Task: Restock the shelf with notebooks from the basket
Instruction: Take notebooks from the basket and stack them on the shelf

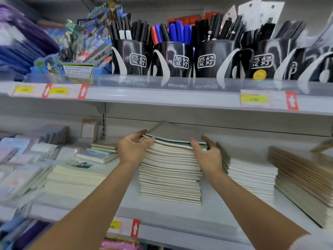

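We see a bright, even, cool white light that seems to come from above. Shadows are soft: only a pale shade lies on the back wall under the upper shelf (162, 98). The clear strip (180, 83) at its front edge gives a weak glare. Motion blur covers the whole picture and is strongest at the left edge, where the small packets (19, 170) smear. The price labels (254, 99) are hard to read. The stack of notebooks (171, 177), the left hand (133, 150) and the right hand (209, 156) are the sharpest. The wide lens bends the shelf lines toward both edges.
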Demonstrator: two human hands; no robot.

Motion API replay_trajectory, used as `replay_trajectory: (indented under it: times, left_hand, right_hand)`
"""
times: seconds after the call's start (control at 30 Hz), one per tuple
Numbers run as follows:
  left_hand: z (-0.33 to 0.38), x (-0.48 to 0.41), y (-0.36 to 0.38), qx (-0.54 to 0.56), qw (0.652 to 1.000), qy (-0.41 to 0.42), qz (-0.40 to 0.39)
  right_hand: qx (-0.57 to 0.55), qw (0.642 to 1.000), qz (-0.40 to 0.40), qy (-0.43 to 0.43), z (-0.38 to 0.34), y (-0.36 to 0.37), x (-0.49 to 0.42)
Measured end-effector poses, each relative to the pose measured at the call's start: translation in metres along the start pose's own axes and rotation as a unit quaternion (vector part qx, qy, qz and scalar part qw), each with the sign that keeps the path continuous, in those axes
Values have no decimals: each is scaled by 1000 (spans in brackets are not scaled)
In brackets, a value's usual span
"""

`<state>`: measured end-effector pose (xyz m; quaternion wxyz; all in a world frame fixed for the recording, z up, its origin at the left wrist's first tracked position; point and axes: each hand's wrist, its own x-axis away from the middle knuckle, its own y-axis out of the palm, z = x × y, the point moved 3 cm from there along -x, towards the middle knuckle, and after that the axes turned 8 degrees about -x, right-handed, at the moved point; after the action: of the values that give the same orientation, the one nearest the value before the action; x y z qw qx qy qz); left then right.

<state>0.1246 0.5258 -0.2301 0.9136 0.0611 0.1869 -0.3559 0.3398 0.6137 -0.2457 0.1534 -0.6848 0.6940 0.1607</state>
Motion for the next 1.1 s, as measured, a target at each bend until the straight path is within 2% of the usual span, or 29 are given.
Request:
replay_trajectory:
  times: [0.2, 0.33, 0.53, 0.77, 0.83, 0.93, 1.0, 1.1]
  left_hand:
    - [-5, 4, 8, -12, 997, 7, 77]
    - [-7, 6, 9, -27, 995, 3, 97]
    - [-3, 11, 9, -14, 996, 1, 92]
    - [-2, 15, 12, 49, 997, -12, 54]
    - [0, 19, 9, 91, 995, -37, 8]
    - [8, 30, -5, 122, 986, -90, -70]
    - [11, 42, -26, 87, 989, -87, -84]
    - [1, 66, -61, -11, 996, -64, -65]
  right_hand:
    - [24, 999, -29, 8, -4, -5, -9]
    - [69, 996, -53, -1, -12, -8, -8]
    - [69, 991, -102, 43, -9, -20, -11]
    - [79, 991, -107, 17, -11, -15, -7]
    - [160, 983, -62, -59, -17, -13, -2]
    - [328, 915, 26, -235, -25, -5, 12]
    - [322, 903, 22, -284, -27, 8, 33]
    - [209, 942, -33, -259, -29, 35, 79]
